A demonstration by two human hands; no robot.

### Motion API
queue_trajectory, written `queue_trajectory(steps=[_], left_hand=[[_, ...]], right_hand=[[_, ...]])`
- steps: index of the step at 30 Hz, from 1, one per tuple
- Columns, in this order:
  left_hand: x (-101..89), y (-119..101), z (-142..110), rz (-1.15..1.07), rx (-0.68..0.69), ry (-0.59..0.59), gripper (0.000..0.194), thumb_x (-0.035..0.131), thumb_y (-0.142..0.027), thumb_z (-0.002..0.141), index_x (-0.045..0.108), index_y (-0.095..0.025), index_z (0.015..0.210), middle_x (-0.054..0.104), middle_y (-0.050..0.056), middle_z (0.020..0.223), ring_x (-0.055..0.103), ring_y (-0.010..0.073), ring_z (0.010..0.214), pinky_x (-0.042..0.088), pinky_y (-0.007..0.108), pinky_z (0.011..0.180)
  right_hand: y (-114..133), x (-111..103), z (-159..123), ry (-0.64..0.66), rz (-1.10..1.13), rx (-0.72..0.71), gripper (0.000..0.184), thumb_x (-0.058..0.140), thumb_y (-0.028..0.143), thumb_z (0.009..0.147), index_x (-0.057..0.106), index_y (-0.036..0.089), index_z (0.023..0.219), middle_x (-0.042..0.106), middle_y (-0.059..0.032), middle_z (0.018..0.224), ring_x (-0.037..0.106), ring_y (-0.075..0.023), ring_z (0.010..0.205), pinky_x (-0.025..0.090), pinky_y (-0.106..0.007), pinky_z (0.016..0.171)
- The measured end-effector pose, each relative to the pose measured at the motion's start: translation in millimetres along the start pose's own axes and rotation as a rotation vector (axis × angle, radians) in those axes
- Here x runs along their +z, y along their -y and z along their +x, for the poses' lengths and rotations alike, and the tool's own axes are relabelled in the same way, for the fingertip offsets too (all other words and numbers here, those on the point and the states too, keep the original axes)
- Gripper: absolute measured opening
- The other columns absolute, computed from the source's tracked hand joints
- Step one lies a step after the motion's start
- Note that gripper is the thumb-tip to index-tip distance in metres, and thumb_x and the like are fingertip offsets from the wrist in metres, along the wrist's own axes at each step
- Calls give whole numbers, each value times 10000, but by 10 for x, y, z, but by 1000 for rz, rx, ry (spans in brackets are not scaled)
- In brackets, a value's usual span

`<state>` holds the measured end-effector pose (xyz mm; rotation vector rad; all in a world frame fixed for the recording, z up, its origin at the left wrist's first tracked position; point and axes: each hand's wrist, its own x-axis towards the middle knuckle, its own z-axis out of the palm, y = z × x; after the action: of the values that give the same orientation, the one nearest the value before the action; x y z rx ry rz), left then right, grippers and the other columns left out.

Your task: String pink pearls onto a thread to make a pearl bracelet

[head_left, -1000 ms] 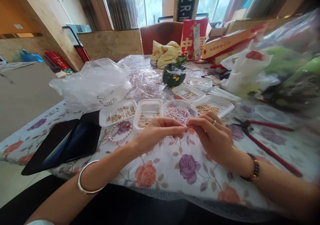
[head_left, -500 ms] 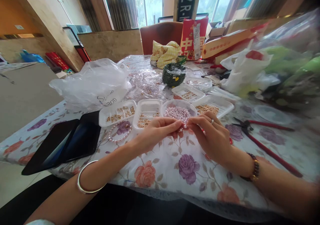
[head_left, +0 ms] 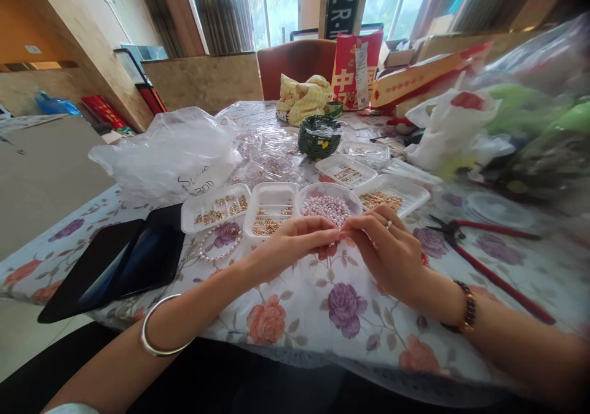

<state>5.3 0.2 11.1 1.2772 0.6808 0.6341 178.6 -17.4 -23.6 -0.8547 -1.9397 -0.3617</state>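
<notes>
My left hand (head_left: 306, 237) is closed, thumb and forefinger pinched on small pink pearl beads that are mostly hidden by the fingers. Its fingertips meet those of my right hand (head_left: 389, 242), also closed in a pinch. What the right fingers hold is too small to make out. Just behind the hands stands a round clear tub (head_left: 304, 191) of loose pink pearl beads (head_left: 325, 208). A finished-looking ring of pink beads, a bracelet (head_left: 200, 249), lies on the cloth left of my hands.
Trays of gold beads (head_left: 267, 226) flank the tub. Red-handled pliers (head_left: 479, 266) lie at right, a black tablet-like folder (head_left: 152, 254) at left. Behind are a white plastic bag (head_left: 170, 147), a green woven basket (head_left: 319, 137) and more bags. A flowered cloth (head_left: 313, 316) covers the table.
The fingertips have drawn closer together, and beads that showed between them are now mostly covered. Both hands stay in nearly the same place.
</notes>
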Motion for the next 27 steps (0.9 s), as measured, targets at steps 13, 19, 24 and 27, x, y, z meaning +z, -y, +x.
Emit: queue_trajectory(steps=[13,19,24,27], left_hand=[[-4,8,-7,-115,-13,13,156,527,-262,830,591,-131,774,511,-6,666,439,69,602,347,227,606],[-9,9,-7,-126,-20,12,170,572,-294,806,614,-130,822,505,-11,641,428,66,578,326,235,580],[-17,15,-7,-148,-11,0,178,622,-280,769,628,-137,872,523,-17,622,454,66,582,336,238,590],[-23,21,-9,-132,2,3,184,643,-269,751,619,-144,884,529,-25,618,465,64,582,342,234,597]], right_hand=[[-24,-28,-3,12,15,-2,119,505,118,861,523,228,902,601,11,722,513,-142,711,449,-281,672],[-36,-39,-2,10,-19,16,96,507,150,867,534,240,889,602,17,702,524,-145,714,450,-275,648],[-50,-36,-3,-1,-20,44,83,509,157,867,533,236,879,590,13,692,516,-146,717,443,-272,643],[-49,-29,1,-8,-26,48,84,518,151,861,533,232,872,585,13,690,513,-144,713,438,-267,642]])
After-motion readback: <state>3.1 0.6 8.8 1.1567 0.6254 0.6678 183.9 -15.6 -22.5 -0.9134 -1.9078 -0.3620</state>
